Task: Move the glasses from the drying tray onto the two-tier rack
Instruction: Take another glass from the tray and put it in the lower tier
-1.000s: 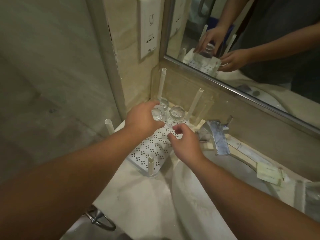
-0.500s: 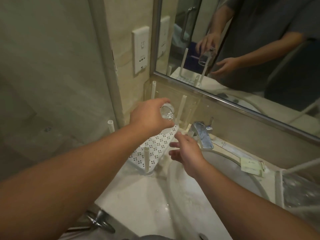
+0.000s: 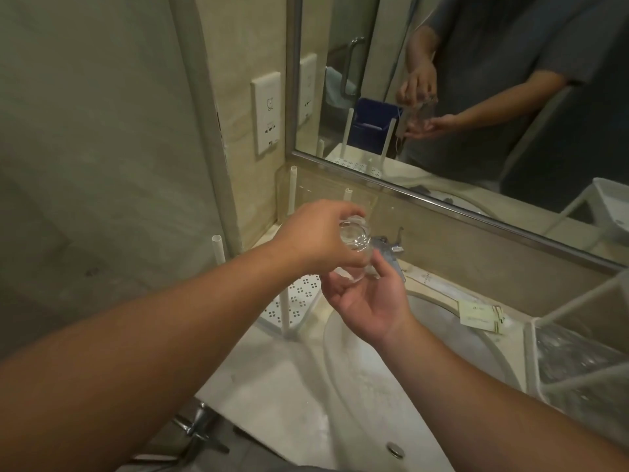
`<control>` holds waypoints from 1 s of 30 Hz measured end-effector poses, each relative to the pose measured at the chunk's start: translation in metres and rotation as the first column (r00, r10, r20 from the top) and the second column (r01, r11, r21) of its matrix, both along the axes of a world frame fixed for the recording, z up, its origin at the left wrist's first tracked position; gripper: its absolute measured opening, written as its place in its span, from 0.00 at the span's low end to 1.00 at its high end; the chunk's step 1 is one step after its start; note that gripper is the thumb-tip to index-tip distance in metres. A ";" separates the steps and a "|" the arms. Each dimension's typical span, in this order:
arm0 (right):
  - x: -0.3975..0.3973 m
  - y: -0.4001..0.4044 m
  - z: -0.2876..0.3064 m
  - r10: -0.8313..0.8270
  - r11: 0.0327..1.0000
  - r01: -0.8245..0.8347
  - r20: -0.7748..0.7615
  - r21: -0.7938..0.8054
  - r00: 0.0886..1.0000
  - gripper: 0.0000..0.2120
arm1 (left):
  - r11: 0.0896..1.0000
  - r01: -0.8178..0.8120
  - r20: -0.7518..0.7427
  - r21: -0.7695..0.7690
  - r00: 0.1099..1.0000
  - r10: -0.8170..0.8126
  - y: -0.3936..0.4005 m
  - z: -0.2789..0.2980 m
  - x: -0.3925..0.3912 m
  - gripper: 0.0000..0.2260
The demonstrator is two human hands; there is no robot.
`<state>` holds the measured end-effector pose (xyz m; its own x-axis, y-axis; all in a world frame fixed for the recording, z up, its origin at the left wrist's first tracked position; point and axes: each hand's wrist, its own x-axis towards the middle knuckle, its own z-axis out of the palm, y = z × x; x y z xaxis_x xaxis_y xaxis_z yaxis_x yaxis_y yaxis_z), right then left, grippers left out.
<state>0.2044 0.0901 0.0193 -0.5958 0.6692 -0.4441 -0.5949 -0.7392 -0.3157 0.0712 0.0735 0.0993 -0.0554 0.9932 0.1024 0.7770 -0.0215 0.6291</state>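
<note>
One clear glass (image 3: 354,248) hangs above the drying tray (image 3: 299,298): left hand (image 3: 316,240) grips it, right hand (image 3: 367,301) cups beneath, fingers spread.

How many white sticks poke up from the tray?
4: one at the far corner by the mirror, one just behind the left hand, one at the left by the wall, one at the near edge. The arms may hide more.

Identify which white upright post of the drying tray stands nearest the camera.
The short post at the tray's front edge, just below the left forearm; the other posts stand farther back toward the wall.
</note>
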 end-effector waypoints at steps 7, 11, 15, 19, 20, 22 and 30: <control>0.010 0.003 0.013 0.012 0.998 -0.020 0.122 0.062 0.992 0.24 | 0.996 -0.036 0.052 0.080 0.998 0.032 -0.004 -0.004 -0.005 0.34; 0.016 0.015 0.026 0.042 0.991 -0.063 0.171 0.120 0.984 0.29 | 0.990 -0.089 0.193 0.105 0.979 0.067 -0.006 -0.008 -0.005 0.30; 0.020 0.024 0.040 0.056 0.971 -0.129 0.333 0.203 0.941 0.29 | 0.989 -0.128 0.296 0.078 0.950 0.100 -0.006 -0.013 -0.007 0.29; 0.018 0.031 0.053 -0.043 0.900 -0.212 0.563 0.380 0.826 0.24 | 0.994 -0.106 0.325 0.012 0.941 0.097 -0.005 -0.022 -0.009 0.36; 0.017 0.032 0.055 -0.087 0.871 -0.241 0.618 0.428 0.782 0.25 | 0.996 -0.092 0.321 -0.004 0.943 0.089 -0.005 -0.024 -0.009 0.38; 0.015 0.036 0.056 -0.181 0.814 -0.295 0.701 0.500 0.690 0.28 | 0.997 -0.072 0.291 -0.022 0.954 0.076 -0.005 -0.031 -0.008 0.42; 0.014 0.033 0.047 -0.537 0.583 -0.558 0.795 0.591 0.282 0.42 | 0.996 -0.090 0.378 -0.019 0.921 0.090 -0.004 -0.066 0.012 0.38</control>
<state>0.2181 0.1228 0.0665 -0.1947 0.9807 -0.0184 0.4915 0.0813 -0.8671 0.0829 0.0692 0.0330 -0.1789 0.9823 0.0547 0.4797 0.0385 0.8766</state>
